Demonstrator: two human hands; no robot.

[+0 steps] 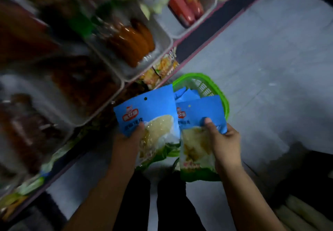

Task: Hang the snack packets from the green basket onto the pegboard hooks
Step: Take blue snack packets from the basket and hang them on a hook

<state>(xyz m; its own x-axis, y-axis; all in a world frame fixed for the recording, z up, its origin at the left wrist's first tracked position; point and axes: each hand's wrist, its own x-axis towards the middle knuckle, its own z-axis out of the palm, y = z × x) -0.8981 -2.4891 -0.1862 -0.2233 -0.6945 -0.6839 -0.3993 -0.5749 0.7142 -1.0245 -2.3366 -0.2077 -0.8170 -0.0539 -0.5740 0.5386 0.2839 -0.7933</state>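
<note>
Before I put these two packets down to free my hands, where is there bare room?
Bare grey floor lies right of the green basket, up to the shelf's edge. The basket already holds blue packets, and the shelf trays on the left are full. Both hands hold packets over the basket.

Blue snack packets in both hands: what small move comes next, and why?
Probably lift the left hand's blue snack packet toward a hook: its hang hole faces up, while the right hand holds a second blue packet above the green plastic basket.
</note>
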